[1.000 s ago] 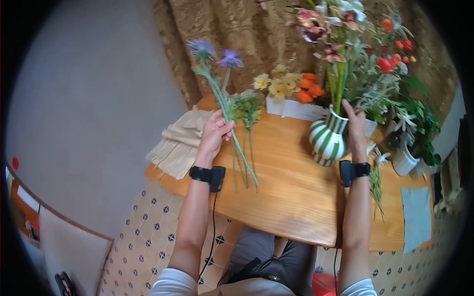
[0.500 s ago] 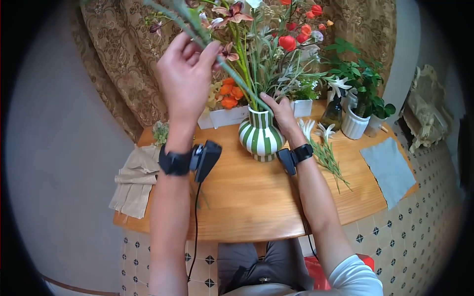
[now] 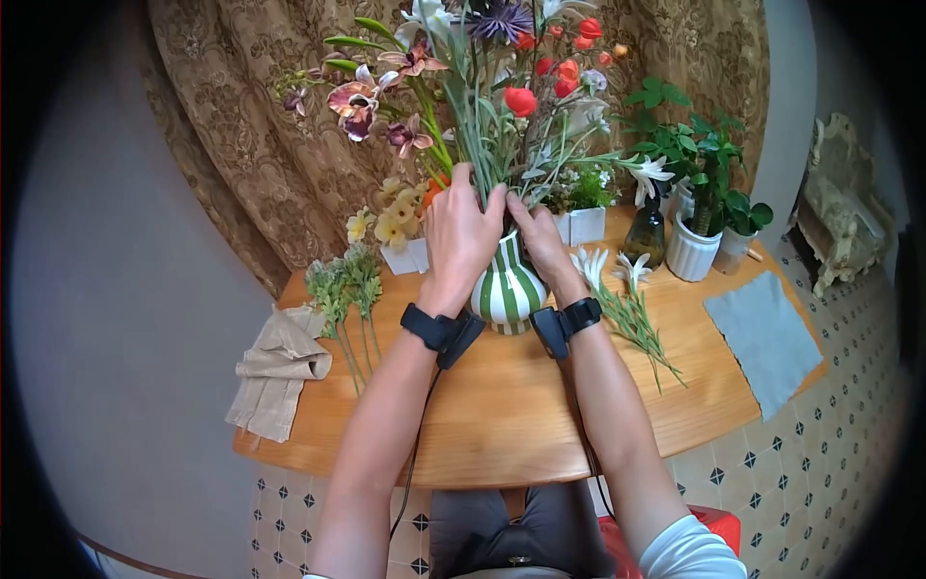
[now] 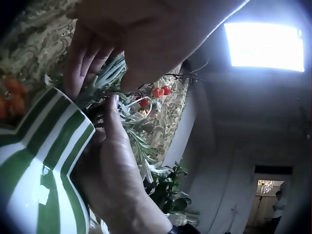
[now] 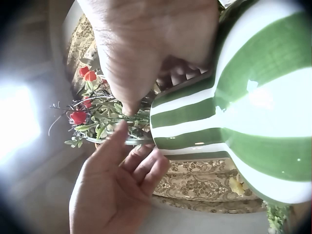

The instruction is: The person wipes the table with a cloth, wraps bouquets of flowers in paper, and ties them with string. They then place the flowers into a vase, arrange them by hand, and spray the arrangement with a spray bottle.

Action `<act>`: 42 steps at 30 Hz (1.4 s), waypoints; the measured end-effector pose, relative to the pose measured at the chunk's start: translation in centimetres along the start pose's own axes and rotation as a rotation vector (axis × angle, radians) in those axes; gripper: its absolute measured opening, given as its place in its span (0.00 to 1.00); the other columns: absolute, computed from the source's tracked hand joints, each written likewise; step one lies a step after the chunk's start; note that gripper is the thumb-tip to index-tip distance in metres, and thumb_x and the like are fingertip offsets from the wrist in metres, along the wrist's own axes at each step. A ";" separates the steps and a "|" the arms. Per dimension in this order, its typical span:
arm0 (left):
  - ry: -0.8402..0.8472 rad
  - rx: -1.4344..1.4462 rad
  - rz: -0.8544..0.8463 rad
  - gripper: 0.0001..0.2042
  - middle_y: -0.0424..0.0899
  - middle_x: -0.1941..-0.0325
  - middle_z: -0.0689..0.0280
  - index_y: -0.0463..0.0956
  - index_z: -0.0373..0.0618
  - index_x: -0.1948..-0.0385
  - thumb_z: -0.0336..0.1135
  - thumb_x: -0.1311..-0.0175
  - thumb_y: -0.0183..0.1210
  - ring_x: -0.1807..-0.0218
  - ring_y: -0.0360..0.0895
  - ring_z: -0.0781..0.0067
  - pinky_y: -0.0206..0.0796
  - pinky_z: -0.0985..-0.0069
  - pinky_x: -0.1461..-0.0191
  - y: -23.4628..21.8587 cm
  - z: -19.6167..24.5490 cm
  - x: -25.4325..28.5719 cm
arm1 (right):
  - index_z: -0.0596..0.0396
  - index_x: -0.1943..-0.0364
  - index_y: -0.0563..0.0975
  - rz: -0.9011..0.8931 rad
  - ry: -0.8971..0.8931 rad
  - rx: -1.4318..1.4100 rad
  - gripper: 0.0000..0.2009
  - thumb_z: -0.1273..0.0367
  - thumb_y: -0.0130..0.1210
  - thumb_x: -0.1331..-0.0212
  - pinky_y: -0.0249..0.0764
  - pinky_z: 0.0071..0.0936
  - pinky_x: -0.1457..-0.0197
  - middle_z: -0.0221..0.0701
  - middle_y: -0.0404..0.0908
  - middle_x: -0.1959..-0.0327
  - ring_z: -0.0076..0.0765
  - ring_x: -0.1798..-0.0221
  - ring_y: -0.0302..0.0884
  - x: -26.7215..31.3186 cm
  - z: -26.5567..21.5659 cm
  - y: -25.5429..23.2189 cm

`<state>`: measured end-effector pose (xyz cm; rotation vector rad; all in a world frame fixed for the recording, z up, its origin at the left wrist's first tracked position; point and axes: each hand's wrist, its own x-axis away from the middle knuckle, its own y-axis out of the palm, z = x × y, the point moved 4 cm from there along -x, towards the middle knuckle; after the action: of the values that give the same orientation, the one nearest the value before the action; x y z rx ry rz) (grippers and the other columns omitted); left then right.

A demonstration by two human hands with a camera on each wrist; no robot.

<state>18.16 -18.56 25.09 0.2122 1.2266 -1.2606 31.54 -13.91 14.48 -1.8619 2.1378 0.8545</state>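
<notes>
The green-and-white striped vase (image 3: pixel 508 292) stands on the wooden table with a tall bunch of artificial flowers in it. Just above its mouth, my left hand (image 3: pixel 461 236) pinches green stems (image 5: pixel 141 141) between thumb and fingers. My right hand (image 3: pixel 545 249) holds the vase's neck, its thumb up at the rim against the stems. A purple spiky flower (image 3: pixel 500 19) shows at the top of the bunch, near red blossoms (image 3: pixel 521 101) and brownish-pink orchids (image 3: pixel 355 104). The stem ends inside the vase are hidden.
Leafy sprigs (image 3: pixel 333 289) and a folded beige cloth (image 3: pixel 275 376) lie at the left. White lilies (image 3: pixel 632 318) and a grey cloth (image 3: pixel 767 338) lie at the right. Behind stand a dark bottle (image 3: pixel 646 236), a white potted plant (image 3: pixel 693 249) and small flower boxes (image 3: pixel 584 227).
My left hand has carried the purple flowers from the table's left side up and over to the vase, then down to its mouth. The right hand stays at the vase's neck.
</notes>
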 end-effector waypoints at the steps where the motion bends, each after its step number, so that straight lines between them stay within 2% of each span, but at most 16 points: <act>1: 0.010 0.022 0.048 0.14 0.81 0.79 0.51 0.78 0.31 0.63 0.34 0.43 0.64 0.73 0.81 0.48 0.71 0.59 0.67 0.1 0.1 -0.6 | 0.63 0.56 0.79 -0.004 -0.037 -0.009 0.23 0.52 0.55 0.30 0.72 0.21 0.58 0.27 0.81 0.61 0.17 0.62 0.73 -0.2 0.0 0.1; 5: 0.006 -0.037 -0.007 0.10 0.79 0.82 0.50 0.77 0.31 0.77 0.30 0.46 0.65 0.75 0.81 0.49 0.71 0.61 0.68 0.0 -0.9 -1.7 | 0.64 0.55 0.79 0.001 0.051 -0.004 0.22 0.53 0.58 0.32 0.72 0.22 0.57 0.27 0.82 0.61 0.18 0.62 0.73 0.0 0.3 -0.1; 9: 0.025 -0.132 -0.085 0.11 0.80 0.81 0.51 0.76 0.32 0.77 0.31 0.47 0.67 0.76 0.81 0.53 0.71 0.63 0.69 0.3 -2.2 -0.8 | 0.65 0.54 0.79 -0.040 0.056 -0.049 0.20 0.57 0.61 0.34 0.74 0.22 0.59 0.29 0.83 0.61 0.18 0.63 0.76 0.2 -0.1 0.1; 12: -0.091 0.018 -0.074 0.12 0.81 0.80 0.49 0.77 0.33 0.76 0.33 0.47 0.69 0.71 0.82 0.47 0.72 0.59 0.66 -0.4 -1.7 0.0 | 0.65 0.53 0.79 -0.086 -0.003 -0.077 0.20 0.58 0.61 0.34 0.75 0.23 0.58 0.30 0.84 0.60 0.18 0.62 0.77 0.5 -0.6 0.6; 14: -0.106 -0.038 0.126 0.14 0.80 0.82 0.57 0.76 0.35 0.77 0.34 0.51 0.74 0.78 0.79 0.63 0.69 0.68 0.70 -0.9 -1.6 0.6 | 0.65 0.52 0.79 -0.089 -0.036 -0.101 0.19 0.59 0.61 0.34 0.76 0.24 0.57 0.31 0.84 0.60 0.19 0.61 0.78 0.3 -0.4 0.7; 20: -0.130 0.056 0.178 0.16 0.77 0.81 0.65 0.73 0.36 0.72 0.34 0.48 0.74 0.78 0.74 0.74 0.68 0.74 0.73 0.9 -6.5 0.8 | 0.65 0.52 0.79 -0.059 -0.023 -0.007 0.19 0.61 0.61 0.35 0.76 0.25 0.56 0.31 0.84 0.59 0.21 0.61 0.79 0.1 0.2 0.1; 22: -0.227 0.306 0.016 0.16 0.75 0.80 0.68 0.69 0.40 0.76 0.32 0.45 0.73 0.78 0.71 0.82 0.65 0.78 0.76 2.0 -7.8 0.6 | 0.65 0.51 0.79 -0.041 -0.013 -0.050 0.19 0.61 0.61 0.35 0.76 0.25 0.55 0.32 0.84 0.59 0.21 0.60 0.79 0.1 0.4 0.3; 25: -0.188 0.507 -0.120 0.18 0.73 0.80 0.72 0.65 0.45 0.78 0.30 0.42 0.71 0.77 0.69 0.87 0.63 0.81 0.78 2.7 -9.1 0.3 | 0.65 0.53 0.80 -0.011 -0.015 0.037 0.19 0.61 0.63 0.37 0.76 0.25 0.53 0.32 0.84 0.58 0.24 0.60 0.79 0.4 0.2 0.2; 28: -0.188 0.850 -0.197 0.16 0.69 0.80 0.76 0.66 0.46 0.77 0.29 0.40 0.69 0.76 0.68 0.87 0.66 0.81 0.75 2.4 -8.7 0.1 | 0.64 0.54 0.81 -0.109 0.052 0.065 0.19 0.61 0.66 0.40 0.77 0.25 0.55 0.30 0.85 0.59 0.23 0.61 0.80 1.4 -1.1 1.7; 29: -0.164 0.831 -0.212 0.14 0.72 0.79 0.74 0.69 0.44 0.77 0.29 0.41 0.69 0.75 0.69 0.88 0.64 0.81 0.76 2.1 -8.8 0.1 | 0.63 0.55 0.81 -0.095 -0.059 0.085 0.19 0.61 0.66 0.40 0.77 0.25 0.55 0.30 0.85 0.59 0.23 0.60 0.80 1.0 -0.6 2.0; 30: -0.130 0.766 -0.173 0.13 0.75 0.78 0.73 0.71 0.43 0.77 0.29 0.42 0.70 0.75 0.71 0.88 0.62 0.82 0.76 2.9 -9.9 -0.1 | 0.63 0.55 0.81 -0.075 0.006 0.104 0.17 0.62 0.66 0.40 0.77 0.24 0.54 0.30 0.85 0.59 0.23 0.59 0.80 1.1 -0.7 2.1; 32: -0.151 0.905 -0.076 0.11 0.75 0.77 0.74 0.73 0.41 0.75 0.28 0.43 0.70 0.74 0.72 0.88 0.62 0.84 0.74 3.8 -10.4 0.0 | 0.63 0.54 0.80 -0.007 -0.127 0.048 0.14 0.67 0.63 0.38 0.75 0.24 0.51 0.31 0.85 0.56 0.23 0.56 0.80 1.1 -0.6 3.3; 34: -0.164 0.947 0.003 0.10 0.77 0.76 0.74 0.74 0.40 0.75 0.27 0.42 0.70 0.73 0.72 0.88 0.63 0.84 0.71 4.2 -10.9 0.3 | 0.64 0.52 0.80 0.078 -0.227 0.319 0.14 0.68 0.63 0.37 0.75 0.25 0.49 0.31 0.85 0.55 0.24 0.56 0.80 1.7 -1.5 4.1; 36: -0.158 0.915 -0.014 0.09 0.78 0.75 0.73 0.76 0.39 0.74 0.26 0.42 0.69 0.72 0.73 0.88 0.64 0.85 0.70 3.3 -10.6 0.5 | 0.64 0.51 0.79 0.014 -0.214 0.286 0.15 0.68 0.63 0.37 0.74 0.26 0.48 0.31 0.85 0.55 0.25 0.55 0.80 1.0 -0.7 3.5; 40: -0.180 0.805 0.018 0.08 0.82 0.69 0.67 0.79 0.34 0.66 0.25 0.43 0.68 0.69 0.77 0.86 0.70 0.85 0.65 3.4 -11.6 1.0 | 0.67 0.48 0.76 0.116 -0.214 0.334 0.20 0.66 0.64 0.38 0.74 0.28 0.46 0.37 0.84 0.53 0.29 0.54 0.80 0.8 -0.2 2.9; 42: -0.229 0.935 0.020 0.10 0.84 0.65 0.64 0.80 0.33 0.61 0.26 0.41 0.67 0.65 0.81 0.81 0.75 0.82 0.59 3.0 -13.3 2.4 | 0.68 0.48 0.75 0.119 -0.225 0.311 0.21 0.64 0.64 0.38 0.73 0.28 0.45 0.38 0.84 0.53 0.31 0.54 0.80 0.6 0.2 2.6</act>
<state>12.42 -9.46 16.37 0.7267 0.3662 -1.7124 28.95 -14.20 14.80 -1.4309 2.1143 0.6696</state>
